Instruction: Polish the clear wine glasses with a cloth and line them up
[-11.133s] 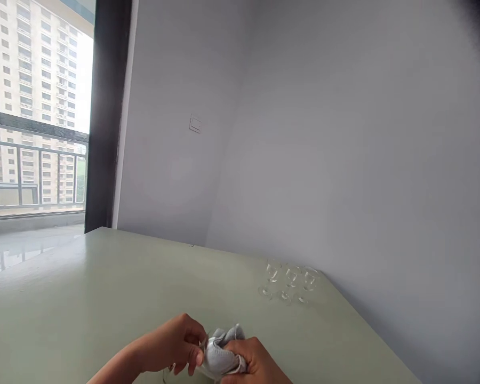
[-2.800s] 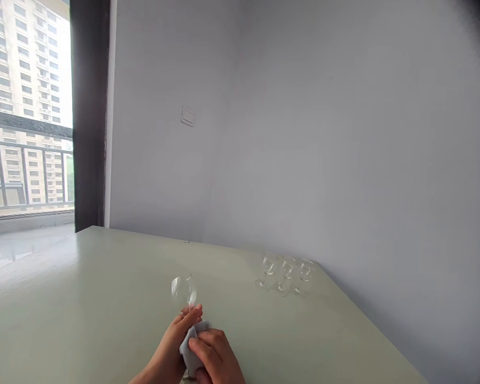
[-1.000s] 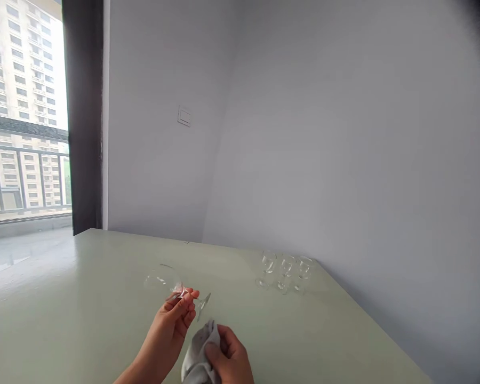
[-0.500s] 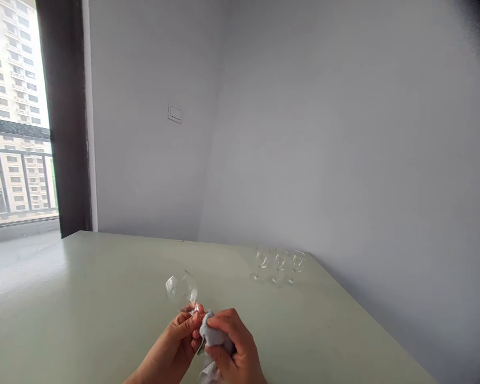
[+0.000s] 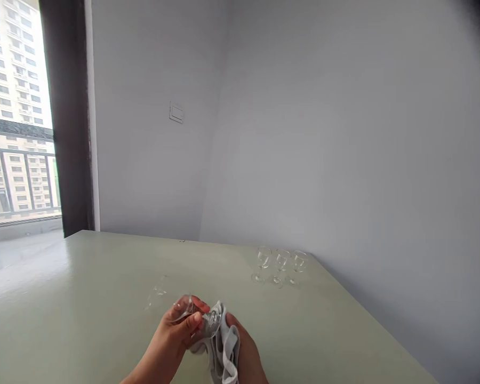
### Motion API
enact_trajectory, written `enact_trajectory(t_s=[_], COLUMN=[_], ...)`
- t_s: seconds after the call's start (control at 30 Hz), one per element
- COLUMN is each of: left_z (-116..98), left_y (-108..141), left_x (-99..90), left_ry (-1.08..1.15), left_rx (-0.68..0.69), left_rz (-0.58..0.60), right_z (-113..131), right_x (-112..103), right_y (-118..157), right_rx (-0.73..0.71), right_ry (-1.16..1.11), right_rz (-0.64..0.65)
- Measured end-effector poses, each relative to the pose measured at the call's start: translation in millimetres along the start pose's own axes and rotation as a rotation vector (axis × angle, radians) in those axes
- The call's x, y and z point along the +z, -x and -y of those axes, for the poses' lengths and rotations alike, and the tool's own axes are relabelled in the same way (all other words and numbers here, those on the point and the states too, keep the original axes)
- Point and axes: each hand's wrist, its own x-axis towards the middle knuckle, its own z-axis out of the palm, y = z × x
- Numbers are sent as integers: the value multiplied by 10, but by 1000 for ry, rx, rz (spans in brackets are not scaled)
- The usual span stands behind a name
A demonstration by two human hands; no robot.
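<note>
My left hand [image 5: 182, 322] is closed around a clear stemmed wine glass [image 5: 213, 316], thumb and fingers at its bowl and stem. The glass is tipped sideways, its foot turned right. My right hand [image 5: 244, 346] grips a light grey cloth [image 5: 226, 346] whose folds hang down. The cloth lies against the foot of the glass. Part of the bowl is hidden behind the left fingers, and most of the right fingers are behind the cloth.
Three clear stemmed glasses [image 5: 280, 261] stand upright in a row near the right back edge of the pale green table [image 5: 104, 309]. Faint bright streaks show left of my hands. Grey walls [image 5: 324, 133] rise behind, with a window on the left.
The glass has turned and come lower, its bowl now inside my left hand rather than pointing up and away. The cloth has opened into hanging folds around the foot.
</note>
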Motion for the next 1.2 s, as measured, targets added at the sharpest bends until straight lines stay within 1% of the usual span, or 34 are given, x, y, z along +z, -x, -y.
enact_trajectory(t_s=[0.07, 0.13, 0.23, 0.33, 0.4, 0.5, 0.6, 0.63, 0.67, 0.7, 0.77, 0.8, 0.83, 0.87, 0.93, 1.03, 1.1, 1.13, 1.2], left_z=[52, 125, 211, 211, 167, 88, 52, 54, 62, 75, 114, 138, 164, 191, 247, 333, 394, 426, 491], left_y=[-21, -37, -45, -45, -53, -86, -132, -146, -160, -170, -180, -177, -169, -155, -113, -34, 14, 33, 55], left_x=[-3, -4, -12, -44, -79, -148, -219, -240, -259, -273, -286, -281, -269, -248, -185, -71, -16, 0, 5], left_ry=[-169, -258, -339, -525, -614, -645, -650, -661, -682, -712, -791, -831, -861, -882, -900, -907, -909, -912, -927], left_rx=[50, 96, 136, 189, 232, 242, 241, 242, 237, 230, 207, 202, 199, 201, 259, 383, 428, 442, 485], left_rz=[-31, -70, -114, -230, -283, -256, -227, -233, -238, -247, -260, -258, -249, -221, -137, -43, -54, -83, -184], right_z=[30, 36, -6, -93, -163, -233, -206, -176, -140, -102, -32, -6, 10, 16, -10, -124, -220, -263, -318], right_x=[20, 55, 92, 70, 31, -31, -89, -110, -131, -151, -182, -187, -185, -177, -149, -124, -131, -140, -162], right_y=[-6, -1, 19, 23, 13, -4, -4, -1, 2, 6, 13, 17, 22, 27, 35, 32, 19, 9, -20], right_rx=[81, 116, 109, 144, 164, 214, 239, 210, 146, 48, -212, -333, -424, -479, -515, -508, -526, -535, -514], right_ry=[-177, -280, -277, -253, -221, -99, 190, 325, 473, 617, 849, 924, 970, 995, 1044, 1155, 1180, 1167, 1107], right_rz=[-19, 1, 50, 94, 109, 109, 124, 123, 109, 84, 6, -28, -53, -65, -56, -63, -87, -99, -130])
